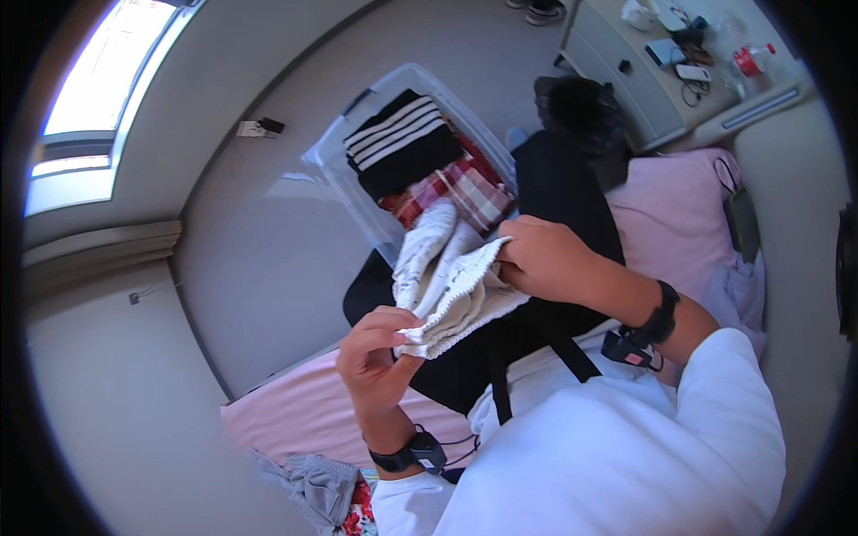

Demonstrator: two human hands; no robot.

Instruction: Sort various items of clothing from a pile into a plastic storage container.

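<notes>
A white patterned garment (462,281) with a gathered, ruffled edge hangs between my two hands above my lap. My left hand (379,355) pinches one end of the gathered edge between thumb and fingers. At the other end my right hand (546,258) grips the same edge, its fingertips partly hidden by the cloth. Two soft white lengths of the garment droop away from me, towards a clear plastic storage box (338,184). Inside the box lie a folded black garment with white stripes (405,141) and a red and white plaid cloth (462,194).
I sit on a bed with a pink sheet (295,409). Grey clothing (322,486) lies on my left. At my right are a pink pillow (673,208) and a black bag (580,110). A cabinet (620,74) holds a bottle (751,60) and small devices. Someone's shoe (544,13) shows at the top.
</notes>
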